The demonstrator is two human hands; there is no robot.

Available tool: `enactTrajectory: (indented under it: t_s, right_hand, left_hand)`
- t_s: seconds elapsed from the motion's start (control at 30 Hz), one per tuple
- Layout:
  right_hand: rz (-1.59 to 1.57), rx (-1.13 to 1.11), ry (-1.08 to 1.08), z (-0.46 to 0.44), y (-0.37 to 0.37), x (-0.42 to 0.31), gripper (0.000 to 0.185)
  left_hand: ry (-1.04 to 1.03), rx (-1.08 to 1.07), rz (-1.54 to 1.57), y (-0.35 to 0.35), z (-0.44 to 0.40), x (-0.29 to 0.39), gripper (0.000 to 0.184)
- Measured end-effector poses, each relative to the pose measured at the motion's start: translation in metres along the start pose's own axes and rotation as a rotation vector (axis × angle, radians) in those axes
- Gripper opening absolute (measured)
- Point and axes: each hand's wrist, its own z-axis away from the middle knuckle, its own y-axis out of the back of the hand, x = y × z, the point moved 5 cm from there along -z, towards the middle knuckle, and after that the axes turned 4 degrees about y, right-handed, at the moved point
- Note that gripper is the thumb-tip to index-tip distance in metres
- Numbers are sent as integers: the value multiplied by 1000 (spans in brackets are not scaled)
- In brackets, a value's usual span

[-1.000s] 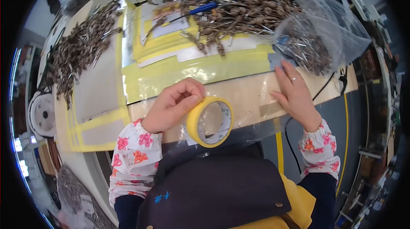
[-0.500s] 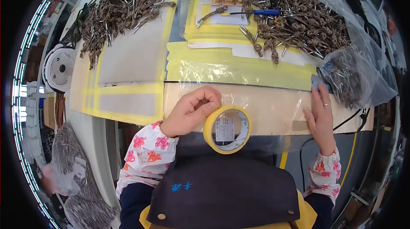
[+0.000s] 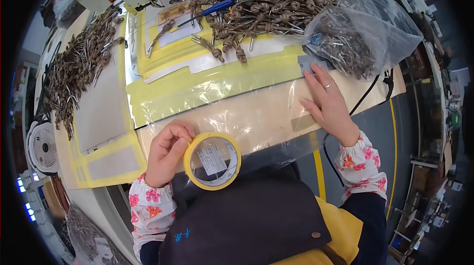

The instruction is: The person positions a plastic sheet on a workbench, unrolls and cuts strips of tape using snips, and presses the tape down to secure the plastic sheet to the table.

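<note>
My left hand (image 3: 170, 151) is at the front edge of the table, with its thumb and curled fingers pinched at the left rim of a roll of yellow tape (image 3: 235, 168). A printed label shows through the roll's open middle. Farther right, my right hand (image 3: 327, 104) lies with fingers stretched out on the clear plastic sheet (image 3: 247, 109) that covers the table front. Its fingertips touch a grey patch (image 3: 307, 64) beside the yellow taped strip (image 3: 197, 87). Light glints off creases in the plastic.
A large heap of knotted brown cords with metal tips (image 3: 276, 0) covers the back. A blue-handled screwdriver (image 3: 217, 7) rests on it. More cords (image 3: 81, 67) lie at left. A clear bag of cords (image 3: 345, 47) stands right, near a black cable (image 3: 365, 94). A white fan (image 3: 43, 147) is left.
My view has turned, so the table and both hands appear farther left and tilted. More of the sewing machine shows at the top. Both hands keep about the same grip and place.
</note>
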Motion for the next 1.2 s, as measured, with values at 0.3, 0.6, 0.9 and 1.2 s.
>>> enactTrajectory:
  t_s: [0.3, 0.6, 0.9, 1.2]
  right_hand:
    - [-59, -21, 36, -6, 1, -11, 53]
    - [-34, -26, 111, -6, 0, -12, 53]
    - [-79, -3, 75, -5, 1, -8, 52]
    - [-433, -78, 594, -19, 10, -120, 52]
  left_hand:
    - [-41, 43, 55, -3, 11, 25, 10]
    - [23, -34, 136, -11, 0, -5, 10]
    - [-56, -29, 113, -15, -3, -13, 10]
    - [23, 17, 345, -14, -5, -13, 12]
